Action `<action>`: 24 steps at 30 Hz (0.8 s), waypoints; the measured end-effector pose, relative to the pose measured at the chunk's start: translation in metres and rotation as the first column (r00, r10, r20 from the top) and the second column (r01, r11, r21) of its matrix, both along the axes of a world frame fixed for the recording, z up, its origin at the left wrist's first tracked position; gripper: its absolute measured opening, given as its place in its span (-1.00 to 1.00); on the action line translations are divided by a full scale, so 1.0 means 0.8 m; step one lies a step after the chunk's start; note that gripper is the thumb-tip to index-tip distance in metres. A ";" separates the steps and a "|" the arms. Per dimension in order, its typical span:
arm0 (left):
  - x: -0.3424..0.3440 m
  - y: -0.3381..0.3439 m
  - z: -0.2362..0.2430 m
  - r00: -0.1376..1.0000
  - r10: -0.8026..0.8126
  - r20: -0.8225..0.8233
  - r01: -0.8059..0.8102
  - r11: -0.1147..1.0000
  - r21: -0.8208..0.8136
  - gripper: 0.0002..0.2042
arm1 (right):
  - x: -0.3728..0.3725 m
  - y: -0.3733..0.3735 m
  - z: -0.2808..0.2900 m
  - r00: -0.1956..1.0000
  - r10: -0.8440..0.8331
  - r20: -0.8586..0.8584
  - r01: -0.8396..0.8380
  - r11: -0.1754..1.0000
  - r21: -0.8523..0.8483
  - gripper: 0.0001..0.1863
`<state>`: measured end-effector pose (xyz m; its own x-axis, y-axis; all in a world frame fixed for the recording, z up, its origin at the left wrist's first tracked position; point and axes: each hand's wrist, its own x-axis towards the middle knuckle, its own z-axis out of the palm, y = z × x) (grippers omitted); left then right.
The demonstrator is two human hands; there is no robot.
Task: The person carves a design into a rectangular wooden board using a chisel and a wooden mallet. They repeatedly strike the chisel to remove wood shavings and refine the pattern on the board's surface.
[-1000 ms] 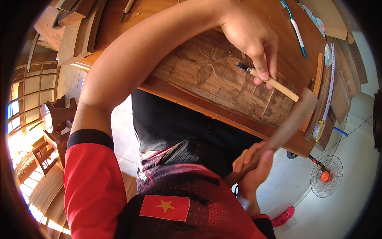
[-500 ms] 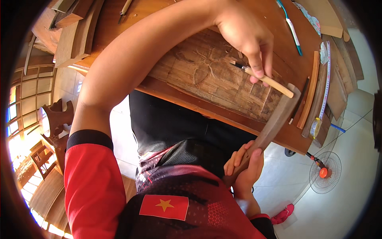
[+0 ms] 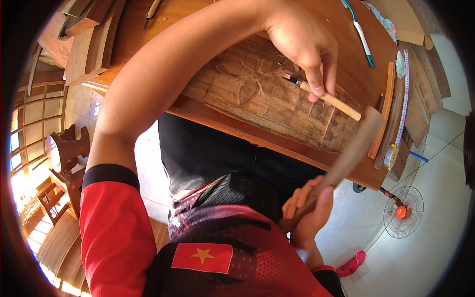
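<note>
My left hand (image 3: 309, 57) pinches the pale wooden handle of a carving chisel (image 3: 341, 106). The chisel's dark metal blade points left, at the raised flower-like relief on a carved wooden board (image 3: 316, 126). Closed round the lower end of a brown wooden stick (image 3: 352, 146) is my right hand (image 3: 309, 210), below the table's front edge. The stick slants up to the right, and its blurred upper end is right beside the butt of the chisel handle; I cannot tell if they touch. My left forearm covers part of the board.
The board lies on a brown wooden table (image 3: 366, 173). A white-and-teal brush-like tool (image 3: 363, 39) and another chisel (image 3: 152, 12) rest farther back. Wood strips and a tape measure (image 3: 403, 99) line the right edge. Wood blocks (image 3: 91, 49) are stacked at left; a fan (image 3: 403, 212) stands lower right.
The stick's upper end has swung slightly to the right and is now blurred. The chisel, still in my left hand, sits slightly more to the left in view.
</note>
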<state>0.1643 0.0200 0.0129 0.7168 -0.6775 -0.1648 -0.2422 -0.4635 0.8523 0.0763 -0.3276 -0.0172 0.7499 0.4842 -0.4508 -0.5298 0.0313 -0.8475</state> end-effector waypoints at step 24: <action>-0.002 -0.001 0.005 0.999 0.014 -0.049 -0.015 1.000 -0.024 -0.64 | 0.005 -0.003 -0.005 0.998 0.038 0.048 -0.036 0.999 -0.033 -0.57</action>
